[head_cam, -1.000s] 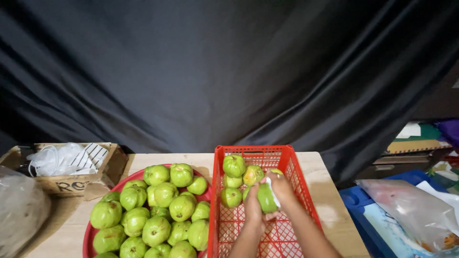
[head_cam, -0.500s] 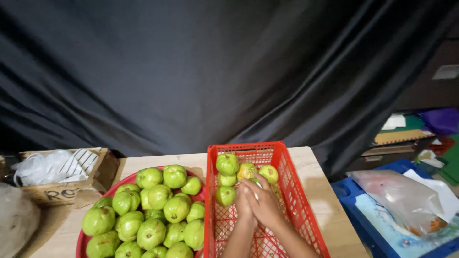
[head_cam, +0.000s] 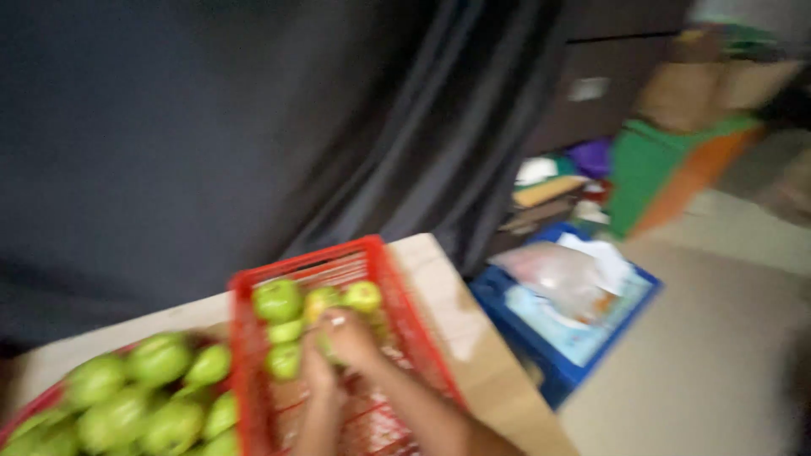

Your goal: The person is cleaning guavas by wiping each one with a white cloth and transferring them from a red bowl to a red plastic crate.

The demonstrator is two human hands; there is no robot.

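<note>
In the red plastic lattice crate on the table, both hands are resting together among the round green fruits; left hand and right hand are blurry, so can't tell their grip

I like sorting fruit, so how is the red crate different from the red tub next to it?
The red crate has open mesh walls and straight edges; the red tub looks round-rimmed. The crate holds only a few green fruits; the tub is heaped full. Both hands are in the crate, none in the tub. Both are red.
</note>
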